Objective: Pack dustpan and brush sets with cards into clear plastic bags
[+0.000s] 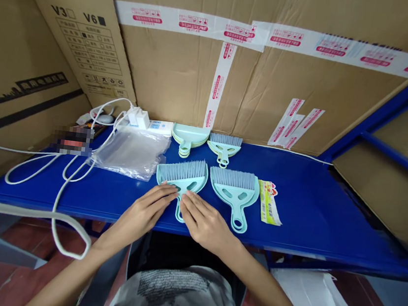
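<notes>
A pale mint hand brush (pixel 182 172) with grey bristles lies in a matching dustpan (pixel 204 179) on the blue table. My left hand (pixel 153 206) is on the left side of this set, fingers together at the brush's head. On the other side my right hand (pixel 201 218) holds it beside the handle, fingertips close to the left ones. Both thumbs are mostly hidden. Just to the right lies a second brush (pixel 233 194), also nested in a dustpan, with no hand on it.
Stacked dustpans (pixel 190 134) and more brushes (pixel 224 145) stand at the back. Clear plastic bags (pixel 131 151) lie left, near a power strip (pixel 160 128) and looping white cables (pixel 58 194). A yellow-green printed card (pixel 269 203) lies right. Cardboard (pixel 177 70) walls the back.
</notes>
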The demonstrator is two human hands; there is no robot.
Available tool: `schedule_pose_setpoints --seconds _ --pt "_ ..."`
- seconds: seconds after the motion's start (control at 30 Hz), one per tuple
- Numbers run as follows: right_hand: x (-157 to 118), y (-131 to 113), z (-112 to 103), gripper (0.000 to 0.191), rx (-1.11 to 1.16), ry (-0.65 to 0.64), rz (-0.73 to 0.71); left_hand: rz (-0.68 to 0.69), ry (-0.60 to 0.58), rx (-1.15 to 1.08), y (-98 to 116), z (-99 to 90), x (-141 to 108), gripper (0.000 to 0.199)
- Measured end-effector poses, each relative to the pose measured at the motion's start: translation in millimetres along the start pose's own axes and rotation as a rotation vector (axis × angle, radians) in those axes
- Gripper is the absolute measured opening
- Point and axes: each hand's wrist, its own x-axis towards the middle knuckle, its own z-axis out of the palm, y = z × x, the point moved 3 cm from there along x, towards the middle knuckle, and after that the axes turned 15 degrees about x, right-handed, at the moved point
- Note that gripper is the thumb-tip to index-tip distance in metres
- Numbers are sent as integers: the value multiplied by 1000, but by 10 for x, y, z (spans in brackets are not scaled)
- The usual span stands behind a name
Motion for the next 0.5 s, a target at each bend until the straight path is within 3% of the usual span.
schedule_pose_setpoints --seconds 0.17,0.3,0.5 --pt "19 -17 -110 39 209 20 245 -19 34 -12 1 -5 -4 45" --pt "32 -88 -132 35 273 86 457 -79 126 34 1 -27 -2 41" --pt "20 -92 -56 40 391 38 544 -103 132 42 3 -22 -16 37"
